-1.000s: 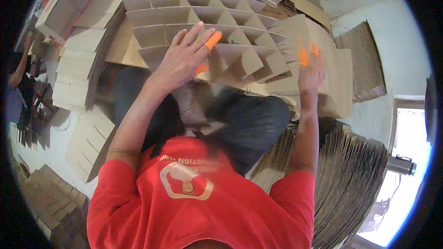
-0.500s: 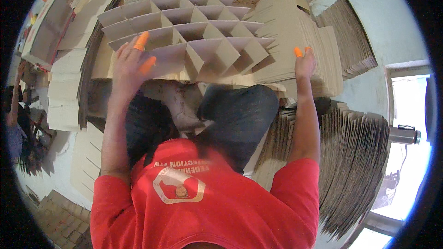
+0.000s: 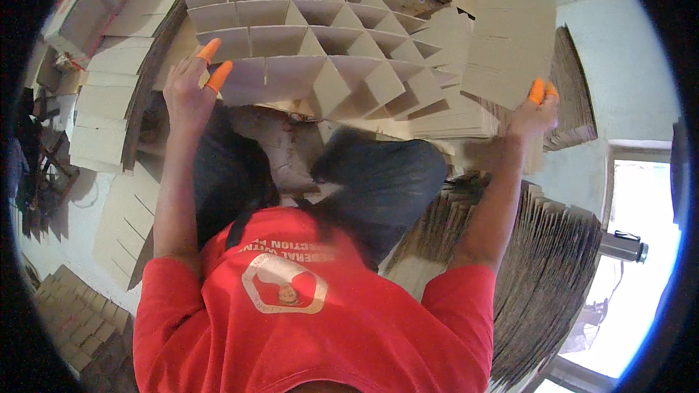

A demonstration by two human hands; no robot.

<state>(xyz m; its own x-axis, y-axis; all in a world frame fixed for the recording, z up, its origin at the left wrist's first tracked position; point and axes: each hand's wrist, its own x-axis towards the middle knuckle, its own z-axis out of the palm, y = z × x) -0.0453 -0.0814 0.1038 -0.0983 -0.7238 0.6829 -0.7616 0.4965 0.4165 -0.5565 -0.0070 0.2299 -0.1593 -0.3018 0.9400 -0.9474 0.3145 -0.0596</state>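
Note:
A cardboard divider grid (image 3: pixel 284 76) of interlocked slotted strips stands before me, its cells open upward. My left hand (image 3: pixel 188 91) is at the grid's near left corner, thumb and forefinger apart, with nothing gripped; whether the fingertips touch the cardboard I cannot tell. Orange finger covers are on digits of both hands. Off to the right, my right hand (image 3: pixel 537 115) pinches the lower corner of a flat slotted cardboard sheet (image 3: pixel 510 33). That sheet is raised and tilted, with short slits along its left side. It partly hides the sheets behind it.
Under and beside the raised sheet lies a stack of flat cardboard (image 3: pixel 455 122). More slotted sheets are piled at the left (image 3: pixel 109 102), and a tall stack (image 3: pixel 546 247) stands by my right arm. A metal flask-like cylinder (image 3: pixel 625 246) shows near the bright opening.
My right hand has moved right, lifting a cardboard sheet off the stack. The left hand stays near the grid's corner, shifted slightly. The whole view has also shifted a little.

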